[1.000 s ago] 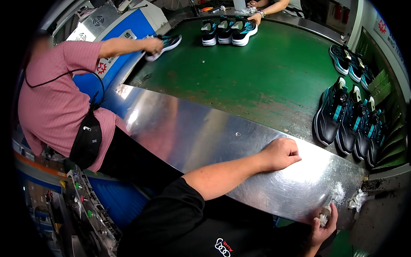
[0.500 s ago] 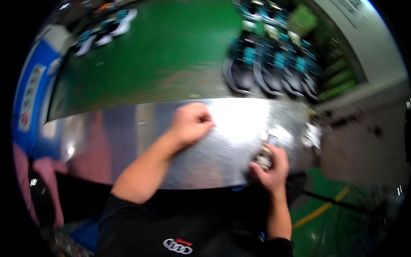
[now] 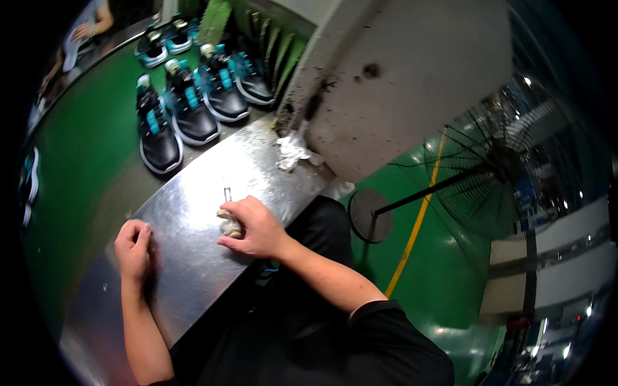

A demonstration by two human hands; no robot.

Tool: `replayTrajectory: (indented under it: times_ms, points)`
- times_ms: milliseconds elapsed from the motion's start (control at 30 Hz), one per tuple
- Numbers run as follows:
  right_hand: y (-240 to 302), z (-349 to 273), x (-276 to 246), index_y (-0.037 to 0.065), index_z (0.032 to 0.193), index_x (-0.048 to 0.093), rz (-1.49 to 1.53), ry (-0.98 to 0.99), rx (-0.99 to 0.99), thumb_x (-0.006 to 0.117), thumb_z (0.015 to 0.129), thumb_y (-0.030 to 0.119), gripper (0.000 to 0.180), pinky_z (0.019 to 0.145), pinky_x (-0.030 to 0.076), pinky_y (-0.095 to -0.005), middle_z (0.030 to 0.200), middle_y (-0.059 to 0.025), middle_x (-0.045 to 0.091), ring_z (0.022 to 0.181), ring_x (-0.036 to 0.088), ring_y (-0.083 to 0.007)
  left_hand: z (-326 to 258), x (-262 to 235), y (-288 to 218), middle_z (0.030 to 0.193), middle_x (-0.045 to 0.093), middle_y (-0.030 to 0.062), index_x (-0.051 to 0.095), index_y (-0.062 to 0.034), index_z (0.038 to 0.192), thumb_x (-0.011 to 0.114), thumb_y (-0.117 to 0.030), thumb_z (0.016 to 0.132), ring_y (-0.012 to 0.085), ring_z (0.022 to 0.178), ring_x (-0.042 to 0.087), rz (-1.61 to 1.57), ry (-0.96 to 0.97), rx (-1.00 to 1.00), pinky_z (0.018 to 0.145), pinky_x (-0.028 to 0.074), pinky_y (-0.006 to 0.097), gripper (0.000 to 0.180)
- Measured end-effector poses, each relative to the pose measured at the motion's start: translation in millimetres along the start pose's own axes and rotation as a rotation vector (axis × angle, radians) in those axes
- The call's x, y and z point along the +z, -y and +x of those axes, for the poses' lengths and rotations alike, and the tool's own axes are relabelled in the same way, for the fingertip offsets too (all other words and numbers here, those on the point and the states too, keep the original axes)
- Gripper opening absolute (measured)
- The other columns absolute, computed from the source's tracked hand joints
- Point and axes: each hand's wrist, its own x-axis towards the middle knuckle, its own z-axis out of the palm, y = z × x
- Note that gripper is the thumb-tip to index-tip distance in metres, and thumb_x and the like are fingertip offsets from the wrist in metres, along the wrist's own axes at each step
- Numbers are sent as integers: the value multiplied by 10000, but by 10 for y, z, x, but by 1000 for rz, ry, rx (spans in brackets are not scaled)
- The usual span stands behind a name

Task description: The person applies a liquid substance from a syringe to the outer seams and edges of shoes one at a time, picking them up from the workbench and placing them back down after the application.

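My right hand [image 3: 253,226] grips a small whitish, rounded object with tan edges [image 3: 230,226] between thumb and fingers, low over the shiny metal bench top [image 3: 187,276]. Its exact kind is unclear. Just beyond the fingertips a narrow metal piece [image 3: 227,192] shows; whether it belongs to the held object cannot be made out. To the left, my left hand [image 3: 133,248] is closed in a loose fist at the metal surface. Its palm is hidden, and nothing sticks out of it. Black and teal sneakers [image 3: 161,145] stand in a row beyond both hands.
A green belt [image 3: 96,148] runs along the bench's far side. Crumpled white paper [image 3: 297,152] lies by a stained grey panel [image 3: 399,83]. On the right a black pedestal fan [image 3: 502,157] stands on the green floor. Another person's arm [image 3: 93,27] shows at upper left.
The view has swung to the right, so the sneakers and bench sit farther left and tilted, and the fan has come into view. Both hands keep much the same hold.
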Motion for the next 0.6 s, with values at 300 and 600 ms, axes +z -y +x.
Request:
replayTrajectory:
  times_ms: [300, 600]
  points:
    - [-29, -68, -13, 71, 1085, 550, 2, -69, -2, 778, 657, 274, 526, 736, 436, -358, 812, -82, 551, 790, 517, -259, 71, -20, 170, 768, 529, -1, 560, -1, 788, 554, -47, 876, 76, 702, 473, 16, 7, 10, 643, 388, 216, 99]
    - [33, -32, -26, 80, 1069, 557, 23, -40, 59, 773, 652, 267, 506, 768, 439, -379, 844, -99, 566, 819, 528, -278, 72, -7, 114, 867, 558, 10, 590, 15, 923, 507, 2, 867, 85, 803, 517, -18, -15, 68, 740, 415, 209, 102]
